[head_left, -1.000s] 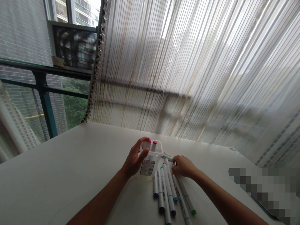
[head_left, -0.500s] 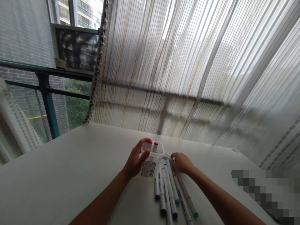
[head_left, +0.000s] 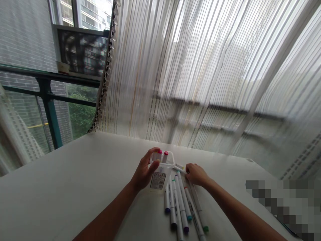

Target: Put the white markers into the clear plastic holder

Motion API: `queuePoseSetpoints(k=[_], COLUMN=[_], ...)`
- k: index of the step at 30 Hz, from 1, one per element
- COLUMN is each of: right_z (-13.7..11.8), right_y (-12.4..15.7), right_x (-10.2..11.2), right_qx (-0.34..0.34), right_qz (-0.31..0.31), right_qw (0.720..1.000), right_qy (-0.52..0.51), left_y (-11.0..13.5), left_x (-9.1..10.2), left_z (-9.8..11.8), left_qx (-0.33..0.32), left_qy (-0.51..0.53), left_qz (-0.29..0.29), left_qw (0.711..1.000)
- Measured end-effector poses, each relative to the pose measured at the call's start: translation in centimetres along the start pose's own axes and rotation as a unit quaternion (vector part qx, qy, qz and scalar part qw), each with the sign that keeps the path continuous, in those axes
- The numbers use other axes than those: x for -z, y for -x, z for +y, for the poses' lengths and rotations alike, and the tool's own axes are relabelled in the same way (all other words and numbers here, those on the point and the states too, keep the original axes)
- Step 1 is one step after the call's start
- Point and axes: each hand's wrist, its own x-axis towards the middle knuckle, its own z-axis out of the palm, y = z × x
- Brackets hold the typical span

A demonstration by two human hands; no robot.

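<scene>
Markers (head_left: 182, 205) touch right hand (head_left: 197, 174), beside container (head_left: 160, 179) in left hand (head_left: 144, 172).

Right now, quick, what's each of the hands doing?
Left hand: closed around the clear container.
Right hand: curled over the loose markers; whether it grips one cannot be told.

A single view, from the person's head, faces forward and slightly down across the desk (head_left: 75, 174) toward the curtain (head_left: 200, 83) and window (head_left: 77, 113); the left hand (head_left: 144, 172), right hand (head_left: 197, 174) and pen box (head_left: 158, 180) sit near, low in the centre
</scene>
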Motion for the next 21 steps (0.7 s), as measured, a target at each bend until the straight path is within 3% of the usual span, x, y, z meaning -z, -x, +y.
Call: queuePoseSetpoints(k=[21], right_z=[1.7], right_y=[0.5], right_x=[0.2], right_qx=[-0.007], right_qz=[-0.046], right_qw=[0.998], right_qy=[-0.034], left_y=[0.0], left_x=[0.0], left_z=[-0.1], left_qx=[0.004], left_qy=[0.003], left_qz=[-0.002], left_qw=[1.0])
